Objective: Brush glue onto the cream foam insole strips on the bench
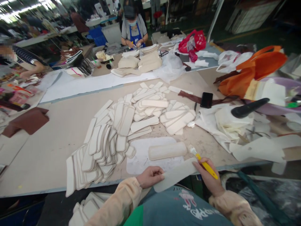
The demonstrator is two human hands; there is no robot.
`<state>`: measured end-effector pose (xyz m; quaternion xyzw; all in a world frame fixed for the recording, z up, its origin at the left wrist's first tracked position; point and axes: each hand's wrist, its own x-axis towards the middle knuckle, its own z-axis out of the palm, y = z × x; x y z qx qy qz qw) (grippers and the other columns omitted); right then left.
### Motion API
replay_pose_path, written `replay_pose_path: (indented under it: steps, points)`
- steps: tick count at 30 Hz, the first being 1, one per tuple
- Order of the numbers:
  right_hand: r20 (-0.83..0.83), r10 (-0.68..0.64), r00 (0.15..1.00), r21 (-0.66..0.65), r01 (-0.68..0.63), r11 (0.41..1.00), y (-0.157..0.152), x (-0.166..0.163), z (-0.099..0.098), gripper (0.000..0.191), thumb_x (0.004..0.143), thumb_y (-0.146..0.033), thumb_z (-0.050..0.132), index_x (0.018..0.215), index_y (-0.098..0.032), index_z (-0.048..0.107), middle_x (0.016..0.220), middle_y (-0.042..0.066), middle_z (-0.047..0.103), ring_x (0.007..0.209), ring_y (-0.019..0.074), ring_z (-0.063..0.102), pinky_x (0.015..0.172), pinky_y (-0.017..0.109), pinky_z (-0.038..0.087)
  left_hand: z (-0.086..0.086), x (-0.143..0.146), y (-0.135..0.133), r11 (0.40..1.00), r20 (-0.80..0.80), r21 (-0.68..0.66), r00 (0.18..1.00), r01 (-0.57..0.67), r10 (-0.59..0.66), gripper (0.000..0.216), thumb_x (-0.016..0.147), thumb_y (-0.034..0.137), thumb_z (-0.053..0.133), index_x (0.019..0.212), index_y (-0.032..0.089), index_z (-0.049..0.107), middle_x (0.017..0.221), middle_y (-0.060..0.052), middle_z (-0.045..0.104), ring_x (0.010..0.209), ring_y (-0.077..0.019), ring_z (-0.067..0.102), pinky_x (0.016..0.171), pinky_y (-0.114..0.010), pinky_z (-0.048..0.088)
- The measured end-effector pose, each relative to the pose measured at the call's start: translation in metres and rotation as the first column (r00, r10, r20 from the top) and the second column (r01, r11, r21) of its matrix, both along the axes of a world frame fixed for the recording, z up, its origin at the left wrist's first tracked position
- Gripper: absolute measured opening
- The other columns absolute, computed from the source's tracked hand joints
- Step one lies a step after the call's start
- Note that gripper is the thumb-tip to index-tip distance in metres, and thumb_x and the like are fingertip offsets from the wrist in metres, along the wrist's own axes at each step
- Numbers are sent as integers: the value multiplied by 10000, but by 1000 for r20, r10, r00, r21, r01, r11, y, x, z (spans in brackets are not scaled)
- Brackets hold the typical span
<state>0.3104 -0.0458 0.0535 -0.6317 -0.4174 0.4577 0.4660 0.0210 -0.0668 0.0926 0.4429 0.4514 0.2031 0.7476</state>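
My left hand is closed on the near end of a flat white insole-shaped piece, held just above the table's front edge. My right hand grips a yellow-handled brush, its bristled tip pointing up-left beside the piece's far end. Just beyond lies another padded piece on a white sheet. A large heap of the same white pieces spreads across the table to the left and ahead.
A black phone and a black handle-like object lie to the right among white scraps. Orange bags sit far right. Brown material lies at left. A person in a blue apron works at the far table end.
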Motion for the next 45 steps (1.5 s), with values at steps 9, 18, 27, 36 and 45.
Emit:
replay_pose_path:
  steps: [9,18,27,36,45]
  points:
    - [301,132,944,147,-183,972,17,-1,-12,215,774,-360,638,873,-218,512,781,-16,535,690,132,533,633,233,443,-53,-23,2,856,-343,-25,809,-516,478,363,617,412,719,793,127,580,627,5,591,544,-100,543,548,-232,447]
    - [646,212,733,106,-361,926,71,-17,-43,238,834,-454,519,818,-217,501,680,-24,549,582,139,561,599,248,435,-80,-32,68,884,-711,328,530,-332,463,145,716,217,646,816,173,551,659,27,593,634,-105,547,648,-232,405]
    - [747,263,611,-5,-391,921,77,-21,-51,195,862,-406,454,805,-222,485,678,-12,561,588,148,565,581,240,411,-92,-34,72,931,-789,313,494,-190,366,136,744,228,635,856,187,568,740,-1,646,698,-124,588,673,-232,404]
    - [806,259,533,-12,-421,907,79,-21,-62,187,876,-376,426,850,-211,510,728,28,607,655,180,599,613,263,418,-93,-34,75,947,-812,295,490,-128,318,140,752,263,634,854,196,565,725,7,646,690,-126,594,659,-228,404]
    - [809,269,523,-27,-425,905,78,-19,-69,180,878,-343,419,893,-196,521,765,48,622,677,188,606,623,276,437,-96,-35,74,952,-816,303,504,-43,282,181,772,262,600,940,196,585,741,6,663,695,-133,599,676,-236,403]
